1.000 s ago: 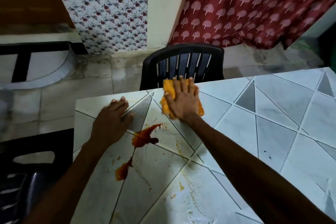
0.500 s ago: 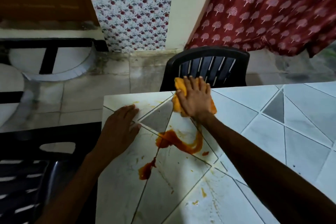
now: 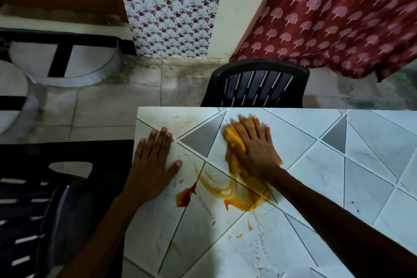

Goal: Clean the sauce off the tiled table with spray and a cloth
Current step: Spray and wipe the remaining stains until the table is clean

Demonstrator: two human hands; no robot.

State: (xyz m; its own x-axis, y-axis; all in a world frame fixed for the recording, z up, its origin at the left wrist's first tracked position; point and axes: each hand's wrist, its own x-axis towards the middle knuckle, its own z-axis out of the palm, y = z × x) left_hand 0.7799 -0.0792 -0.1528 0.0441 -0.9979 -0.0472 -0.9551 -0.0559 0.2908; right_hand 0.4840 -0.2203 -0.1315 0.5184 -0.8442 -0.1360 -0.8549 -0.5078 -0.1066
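View from the head camera, wiping step.

The tiled desk, white with grey triangles and dark grout lines, fills the lower right. Behind it hangs a red tree-print curtain. A black slatted plastic chair is pushed against the far edge, and a 2nd black chair stands at the left side.

2 bare arms reach in from below. The right hand lies flat with its fingers straight and spread. It grips nothing and presses the bunched orange cloth onto the desk near the far edge. The flat palm probably spreads the pressure over the whole wad.

The left hand is likewise released, palm down on the desk by the left corner and holding nothing. It probably braces the body against the wiping stroke.

The sauce smear curves in a thinned orange arc from under the cloth toward the viewer, where it pools. A thicker red sauce blob lies just beside the left wrist, along a grout line and apart from the cloth. Small orange specks dot the nearer tiles.

No spray bottle is in view. Cleaning looks less than half done, because the blob is untouched and the arc is only spread thin. Sauce in the grout is likely to need firmer passes.
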